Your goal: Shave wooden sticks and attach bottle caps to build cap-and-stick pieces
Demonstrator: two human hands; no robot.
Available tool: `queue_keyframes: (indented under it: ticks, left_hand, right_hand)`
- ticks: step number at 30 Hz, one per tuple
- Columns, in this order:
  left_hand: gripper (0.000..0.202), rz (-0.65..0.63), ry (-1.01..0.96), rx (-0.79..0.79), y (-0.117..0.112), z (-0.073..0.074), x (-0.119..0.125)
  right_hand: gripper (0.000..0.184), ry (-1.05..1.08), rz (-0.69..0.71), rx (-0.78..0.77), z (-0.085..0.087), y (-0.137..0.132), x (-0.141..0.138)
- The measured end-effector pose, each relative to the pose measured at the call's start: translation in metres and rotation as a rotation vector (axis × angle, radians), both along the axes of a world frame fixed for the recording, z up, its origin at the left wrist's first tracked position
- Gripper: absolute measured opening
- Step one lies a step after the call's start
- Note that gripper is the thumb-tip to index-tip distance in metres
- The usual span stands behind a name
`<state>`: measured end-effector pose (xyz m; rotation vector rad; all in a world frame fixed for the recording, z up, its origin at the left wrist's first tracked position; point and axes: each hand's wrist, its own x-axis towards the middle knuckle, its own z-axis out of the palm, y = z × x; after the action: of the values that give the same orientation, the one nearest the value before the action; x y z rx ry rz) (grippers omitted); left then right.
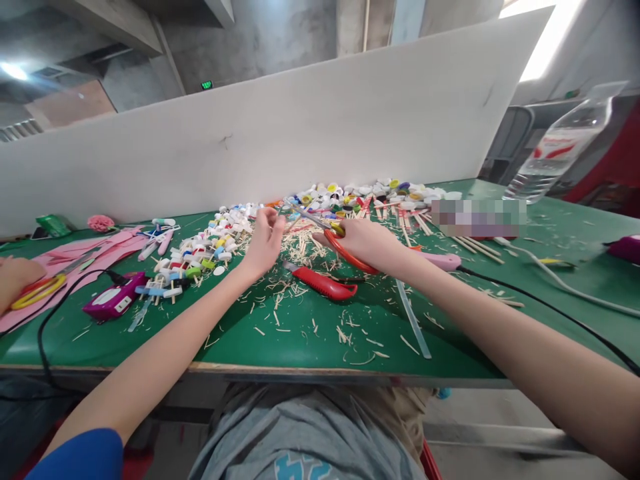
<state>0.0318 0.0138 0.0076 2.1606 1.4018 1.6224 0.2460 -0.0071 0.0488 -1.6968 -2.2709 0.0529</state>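
My right hand (pixel 363 241) grips a pair of scissors (pixel 310 217) with orange and yellow handles. Their metal blades point left, toward my left hand (pixel 266 241). The fingers of that left hand are bent together in a pinch; whatever they hold is too small to make out. Between and below my hands lie many cut wooden bits (pixel 305 245). A red utility knife (pixel 325 283) rests on the green table in front of them. Left of my left hand is a heap of bottle caps (pixel 220 233), several with short sticks in them.
More bottle caps (pixel 345 197) and wooden sticks (pixel 473 248) lie at the back. A pink glue gun (pixel 435 260), a glue stick (pixel 414 320) and a purple power block (pixel 114 297) with cables are on the table. Another person's hand (pixel 20 277) is at far left. A water bottle (pixel 565 147) stands right.
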Motion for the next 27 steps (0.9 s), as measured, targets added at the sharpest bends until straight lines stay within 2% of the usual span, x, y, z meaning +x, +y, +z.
queue_keyframes:
  ticks: [3, 8, 18, 27]
  left_hand:
    - [0.020, -0.085, 0.164, -0.080, 0.000, -0.003, 0.007]
    - [0.019, 0.004, 0.272, -0.064, 0.001, 0.001, 0.006]
    - [0.022, 0.166, 0.452, -0.047, 0.014, -0.002, 0.009]
    - [0.027, 0.220, 0.537, -0.013, 0.019, 0.004, 0.007]
  right_hand:
    - [0.065, 0.065, 0.055, -0.021, 0.000, -0.002, -0.002]
    - [0.062, 0.173, 0.153, -0.092, -0.002, -0.003, -0.004]
    - [0.068, 0.331, 0.272, -0.345, -0.006, 0.013, -0.006]
    - [0.062, 0.472, 0.470, -0.401, -0.005, 0.014, -0.004]
